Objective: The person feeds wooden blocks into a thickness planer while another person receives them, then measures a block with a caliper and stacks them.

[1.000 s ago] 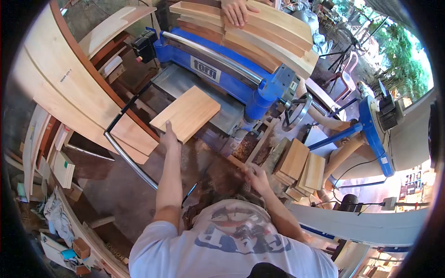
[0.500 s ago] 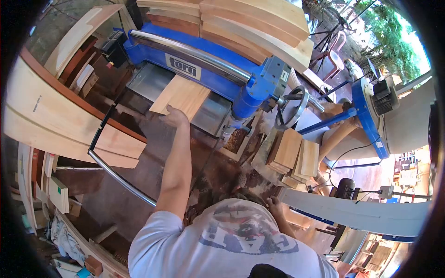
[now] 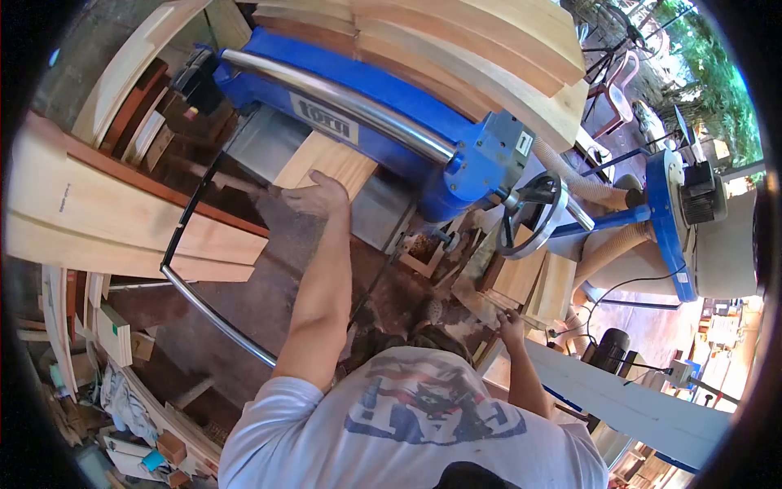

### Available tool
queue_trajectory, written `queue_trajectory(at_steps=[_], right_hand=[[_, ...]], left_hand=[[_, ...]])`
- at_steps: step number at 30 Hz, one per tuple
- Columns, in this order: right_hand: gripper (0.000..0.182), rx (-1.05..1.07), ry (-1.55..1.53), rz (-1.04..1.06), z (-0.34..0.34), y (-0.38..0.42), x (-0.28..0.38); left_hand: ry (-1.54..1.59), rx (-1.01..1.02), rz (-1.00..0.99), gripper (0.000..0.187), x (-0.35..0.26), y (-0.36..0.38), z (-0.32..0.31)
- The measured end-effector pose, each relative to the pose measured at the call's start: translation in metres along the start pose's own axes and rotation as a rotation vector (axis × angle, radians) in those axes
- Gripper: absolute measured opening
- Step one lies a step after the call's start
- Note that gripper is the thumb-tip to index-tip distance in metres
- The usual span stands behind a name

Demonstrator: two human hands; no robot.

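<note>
One board (image 3: 324,165), pale wood, flat on the steel infeed bed (image 3: 269,138) of the blue planer (image 3: 383,106); far end already under the machine's housing, near end sticking out toward me.

My left hand (image 3: 316,196): palm and fingers pressed on the near end of the board, fingers bent over its edge, arm stretched out straight. It is a pushing contact more than a closed grip; thumb side hidden, so I cannot tell whether it wraps under the board.

My right hand (image 3: 511,326): low by my right side, at the near edge of a stack of short boards (image 3: 529,281) standing beside the planer. Fingers are curled, but the hand is small in view and I cannot tell whether that grip is closed on anything.

Other items:
- Chrome roller bar (image 3: 342,102) running across the planer's front, above the board.
- Handwheel (image 3: 533,216) at the planer's right end, near the short boards.
- Long pale planks (image 3: 481,57) piled on top of the planer.
- Curved laminated panels (image 3: 98,204) leaning at my left.
- Bent steel tube (image 3: 204,301) over the floor, between the panels and my left arm.
- Blue dust extractor (image 3: 676,220) with hose, well apart at right.
</note>
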State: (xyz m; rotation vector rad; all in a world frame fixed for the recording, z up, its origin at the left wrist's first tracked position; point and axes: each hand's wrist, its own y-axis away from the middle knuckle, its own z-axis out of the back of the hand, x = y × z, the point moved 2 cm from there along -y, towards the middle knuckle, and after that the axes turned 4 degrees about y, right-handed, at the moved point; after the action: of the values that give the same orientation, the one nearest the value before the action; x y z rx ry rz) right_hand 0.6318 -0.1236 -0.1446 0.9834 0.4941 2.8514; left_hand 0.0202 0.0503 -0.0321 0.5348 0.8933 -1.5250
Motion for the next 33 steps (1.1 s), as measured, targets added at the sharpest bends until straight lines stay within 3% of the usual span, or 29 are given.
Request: queue_trajectory(at_steps=[2, 4, 5, 6, 7, 10, 12, 14, 17, 18, 19, 20, 21, 22, 24, 27, 29, 31, 33], right_hand=[[0.051, -0.103, -0.204, -0.186, -0.008, -0.016, -0.013], [0.053, -0.12, -0.193, -0.167, 0.013, -0.014, 0.061], [0.054, -0.034, -0.208, -0.234, 0.006, -0.019, 0.045], [0.052, -0.086, -0.23, -0.368, -0.005, -0.023, 0.041], [0.053, -0.151, -0.113, -0.317, -0.01, -0.025, 0.034], [0.054, -0.365, -0.291, -0.588, -0.023, -0.029, 0.021], [0.054, -0.264, -0.668, -0.816, -0.037, -0.034, -0.011], [0.058, -0.214, -1.054, -0.928, -0.061, -0.047, -0.056], [0.066, -0.359, -1.516, -0.996, -0.075, -0.065, -0.087], [0.075, -0.311, -1.674, -1.164, -0.072, -0.078, -0.093], [0.076, -0.289, -1.684, -1.128, -0.087, -0.097, -0.104], [0.078, -0.269, -1.691, -1.087, -0.11, -0.119, -0.121], [0.079, -0.247, -1.697, -1.048, -0.132, -0.132, -0.129], [0.081, -0.361, -1.725, -1.028, -0.143, -0.143, -0.127], [0.085, -0.588, -1.765, -0.976, -0.165, -0.163, -0.114], [0.094, -0.458, -1.251, -0.952, -0.154, -0.165, -0.118], [0.104, -0.33, -0.281, -1.401, -0.105, -0.168, -0.108], [0.111, -0.587, 0.014, -1.207, -0.062, -0.156, -0.122], [0.114, -0.422, -0.234, -1.261, -0.019, -0.137, -0.125]], left_hand=[[-0.127, -0.042, 0.045, 0.083, -0.003, 0.0, -0.006], [-0.246, -0.027, 0.123, 0.08, -0.008, 0.0, -0.015], [-0.284, -0.045, 0.148, 0.079, 0.003, -0.001, -0.029], [-0.321, -0.05, 0.163, 0.079, 0.017, -0.005, -0.048], [-0.259, 0.025, 0.264, 0.079, 0.014, -0.009, -0.052], [-0.167, -0.175, 0.263, 0.078, -0.004, -0.001, -0.056], [-0.214, -0.176, 0.254, 0.079, -0.016, -0.002, -0.043], [-0.161, 0.073, 0.134, 0.078, 0.009, -0.008, -0.024], [-0.03, 0.339, -0.02, 0.077, 0.054, -0.006, 0.055], [-0.071, 0.354, -0.068, 0.077, 0.072, -0.002, 0.093], [-0.153, 0.184, -0.312, 0.079, 0.101, 0.0, 0.125], [-0.256, 0.251, -0.308, 0.076, 0.122, -0.001, 0.163], [-0.324, 0.281, -0.262, 0.078, 0.093, 0.048, 0.215], [-0.405, 0.402, -0.381, 0.076, 0.155, 0.001, 0.247], [-0.648, 0.263, -0.251, 0.071, 0.151, 0.021, 0.307], [-0.689, 0.211, -0.353, 0.068, 0.156, 0.018, 0.356], [-0.702, 0.216, -0.454, 0.073, 0.149, 0.03, 0.365], [-0.615, 0.29, -0.643, 0.075, 0.151, 0.031, 0.372], [-0.719, 0.279, -0.847, 0.075, 0.174, 0.032, 0.376]])
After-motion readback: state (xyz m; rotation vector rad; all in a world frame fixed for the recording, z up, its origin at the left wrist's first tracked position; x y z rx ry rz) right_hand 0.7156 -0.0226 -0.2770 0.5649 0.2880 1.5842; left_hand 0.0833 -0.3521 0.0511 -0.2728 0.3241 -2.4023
